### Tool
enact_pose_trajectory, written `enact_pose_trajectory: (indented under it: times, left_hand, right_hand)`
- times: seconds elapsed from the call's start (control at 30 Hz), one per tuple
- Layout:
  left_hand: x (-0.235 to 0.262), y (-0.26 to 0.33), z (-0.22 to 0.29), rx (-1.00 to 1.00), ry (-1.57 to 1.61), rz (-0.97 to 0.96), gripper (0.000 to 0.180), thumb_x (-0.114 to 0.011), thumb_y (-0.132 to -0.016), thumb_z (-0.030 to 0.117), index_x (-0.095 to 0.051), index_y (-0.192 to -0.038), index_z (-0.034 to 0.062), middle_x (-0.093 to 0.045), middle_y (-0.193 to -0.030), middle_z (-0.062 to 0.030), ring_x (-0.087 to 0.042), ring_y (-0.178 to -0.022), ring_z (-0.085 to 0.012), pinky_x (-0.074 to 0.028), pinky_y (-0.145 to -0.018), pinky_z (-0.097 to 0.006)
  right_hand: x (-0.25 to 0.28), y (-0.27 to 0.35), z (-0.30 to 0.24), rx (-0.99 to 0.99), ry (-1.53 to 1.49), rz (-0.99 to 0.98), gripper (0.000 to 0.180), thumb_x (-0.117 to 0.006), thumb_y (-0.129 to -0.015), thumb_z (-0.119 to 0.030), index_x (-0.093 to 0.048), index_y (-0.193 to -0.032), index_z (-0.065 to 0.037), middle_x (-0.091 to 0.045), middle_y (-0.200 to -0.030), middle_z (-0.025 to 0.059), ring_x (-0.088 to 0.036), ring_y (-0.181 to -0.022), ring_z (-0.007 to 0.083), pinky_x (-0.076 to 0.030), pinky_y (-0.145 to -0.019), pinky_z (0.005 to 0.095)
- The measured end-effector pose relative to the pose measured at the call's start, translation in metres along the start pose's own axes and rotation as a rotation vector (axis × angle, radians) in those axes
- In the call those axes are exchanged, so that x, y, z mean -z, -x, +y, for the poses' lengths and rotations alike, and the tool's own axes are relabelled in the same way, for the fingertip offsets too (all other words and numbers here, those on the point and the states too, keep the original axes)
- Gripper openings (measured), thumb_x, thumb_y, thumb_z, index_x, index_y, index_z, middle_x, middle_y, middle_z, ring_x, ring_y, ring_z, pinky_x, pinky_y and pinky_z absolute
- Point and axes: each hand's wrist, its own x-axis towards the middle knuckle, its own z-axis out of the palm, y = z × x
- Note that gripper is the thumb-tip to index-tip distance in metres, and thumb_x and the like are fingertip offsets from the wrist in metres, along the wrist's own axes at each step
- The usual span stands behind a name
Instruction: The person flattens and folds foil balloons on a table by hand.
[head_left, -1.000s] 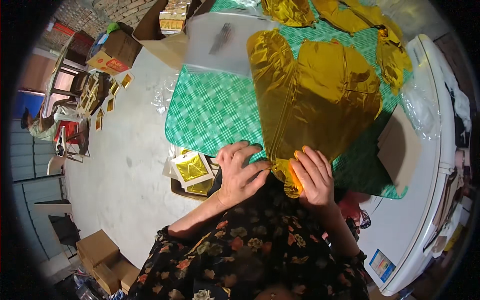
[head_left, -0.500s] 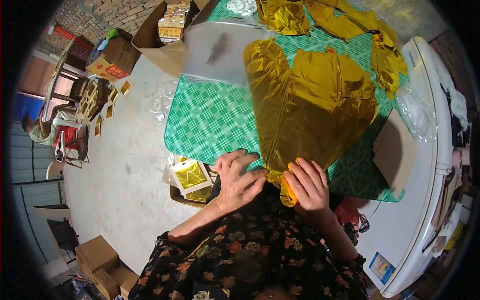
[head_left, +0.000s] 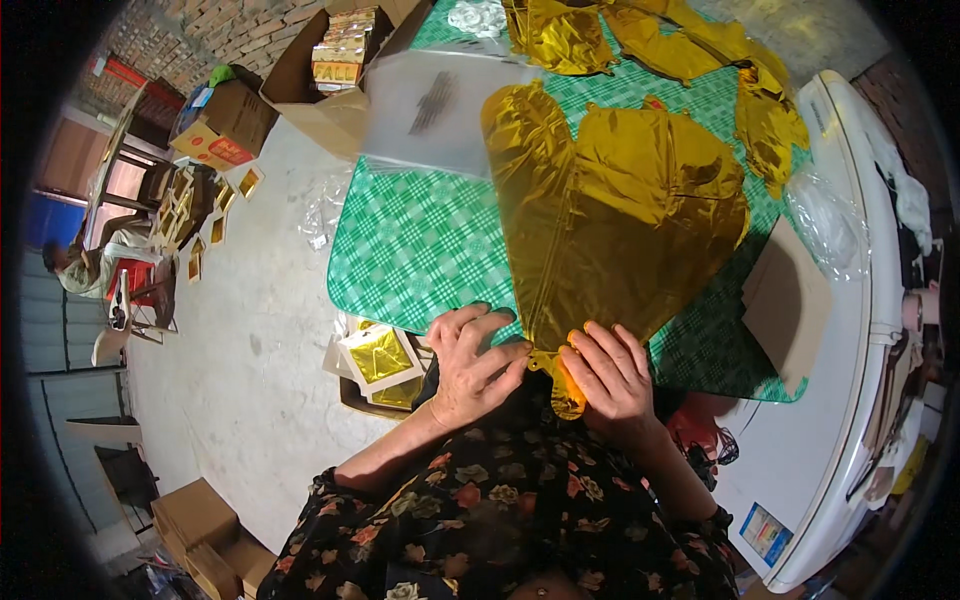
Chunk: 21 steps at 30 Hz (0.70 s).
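Note:
A gold foil balloon (head_left: 620, 240), flat and creased, lies across the green checked tablecloth (head_left: 425, 245), its narrow end toward me. My left hand (head_left: 475, 360) has its thumb and index fingertip pinched together at the left side of that end. Over the right side, my right hand (head_left: 612, 375) grips the foil with fingers bent, their tips stained orange. A small tail of the foil (head_left: 567, 395) hangs between my hands past the table's near edge. My right thumb is hidden.
Clear plastic bags (head_left: 435, 110) and more gold foil (head_left: 565, 40) lie at the far side. Tan cards (head_left: 788, 300) rest on the right. Below the table's left edge stands a box with gold-centred cards (head_left: 380, 355). A seated person (head_left: 85, 270) is far left.
The foil's hanging tail has shifted slightly left and down, and my right fingers have moved a little on it. My left hand keeps almost the same place.

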Motion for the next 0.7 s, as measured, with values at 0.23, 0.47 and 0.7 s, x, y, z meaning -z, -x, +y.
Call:
enact_pose_trajectory:
  times: [0.23, 0.47, 0.7]
  left_hand:
    - [0.027, -0.024, 0.001, 0.002, 0.042, -0.074, 0.030, -0.079, -0.079, 0.021, -0.076, -0.106, 0.0090, -0.059, -0.130, -0.0164, -0.051, -0.124, -0.0382, -0.036, -0.106, -0.051]
    - [0.005, -0.137, -0.028, -0.226, 0.014, -0.014, 0.052, -0.077, -0.085, 0.017, -0.061, -0.133, 0.0047, -0.052, -0.145, -0.0218, -0.045, -0.139, -0.0457, -0.038, -0.115, -0.054]
    - [-0.109, -0.210, -0.033, -0.299, -0.026, -0.102, 0.063, -0.067, -0.097, 0.029, -0.049, -0.147, -0.0041, -0.045, -0.156, -0.0270, -0.038, -0.148, -0.0455, -0.030, -0.124, -0.054]
  right_hand:
    - [-0.003, 0.001, 0.001, -0.018, 0.005, 0.029, 0.029, -0.069, -0.087, -0.008, -0.075, -0.115, -0.005, -0.072, -0.125, 0.0111, -0.066, -0.123, 0.0300, -0.044, -0.113, 0.0497]
    - [-0.005, 0.005, 0.001, -0.023, 0.018, 0.024, 0.033, -0.068, -0.086, -0.007, -0.072, -0.118, -0.007, -0.072, -0.125, 0.0117, -0.066, -0.123, 0.0305, -0.044, -0.113, 0.0499]
    - [-0.012, 0.008, 0.002, -0.007, 0.018, 0.077, 0.033, -0.069, -0.087, -0.007, -0.071, -0.119, -0.009, -0.072, -0.125, 0.0096, -0.067, -0.122, 0.0296, -0.045, -0.111, 0.0490]
